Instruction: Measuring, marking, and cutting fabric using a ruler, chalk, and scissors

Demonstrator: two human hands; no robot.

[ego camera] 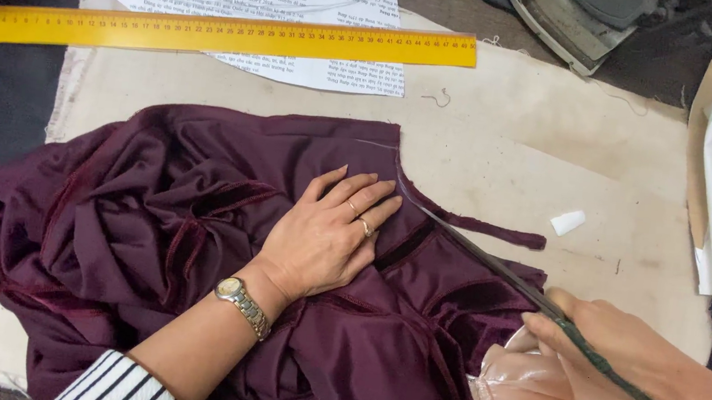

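L hand (326, 236) flat, released on maroon fabric (150, 231); R hand (615, 337) grasping scissors (490, 263).

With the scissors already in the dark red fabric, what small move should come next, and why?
Probably one more short snip forward along the curved edge. The scissors in the right hand lie partway through the maroon fabric, a narrow cut strip already lies off to the side, and the left hand presses the cloth flat just beside the blades.
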